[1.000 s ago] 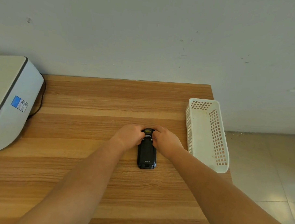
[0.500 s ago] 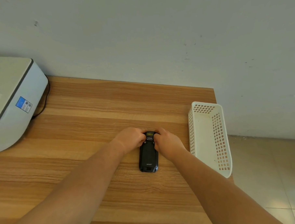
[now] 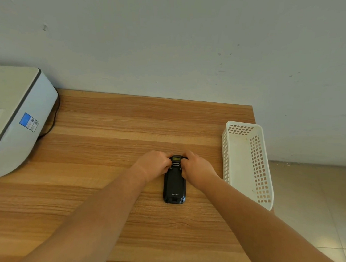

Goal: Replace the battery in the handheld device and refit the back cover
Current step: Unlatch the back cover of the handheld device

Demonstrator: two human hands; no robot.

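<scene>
A black handheld device (image 3: 174, 185) lies face down on the wooden table (image 3: 112, 128), its back cover on and its far end pointing at the wall. My left hand (image 3: 153, 166) grips the left side of the device's far end with curled fingers. My right hand (image 3: 197, 169) grips the right side of the same end. Between the two hands shows a small yellowish window on the device's top. No loose battery is in view.
A white perforated plastic basket (image 3: 226, 153) stands at the table's right edge, nothing visible in it. A white-grey machine (image 3: 20, 120) with a black cable sits at the far left. Beyond the right edge lies tiled floor (image 3: 313, 206).
Both hands stay on the device's far end; only the camera view has shifted slightly.
</scene>
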